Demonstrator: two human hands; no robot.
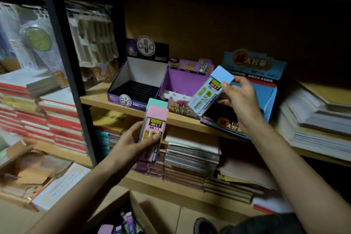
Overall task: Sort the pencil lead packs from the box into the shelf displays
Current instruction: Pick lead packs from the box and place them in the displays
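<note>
Right hand (240, 99): thumb and fingertips pinch a blue-capped lead pack (208, 91) near its cap end. The pack is tilted, cap up and to the right, clear body slanting down-left, and is held in the air over the front left corner of the blue display (269, 97). It is not resting in any compartment. Left hand (131, 144): fingers curled round the lower half of a pink-capped lead pack (154, 125), thumb laid across its front, pack upright with label facing out. A green-capped pack (157, 102) sits directly behind it in the same grip, only its cap showing. This pair hangs in front of the shelf board (95, 99), below the dark display (133, 74) with its black grid of slots. Between the dark and blue displays stands a purple display (182, 80), touching both neighbours. On the shelf below are spiral notebooks (191, 156), stacked flat. Left bay: red-edged stacks (62, 125). Far right, beside the blue display, is a pile of papers (313, 125). At the bottom edge an open cardboard box (114, 203) holds more packs (121, 222), blurred.
</note>
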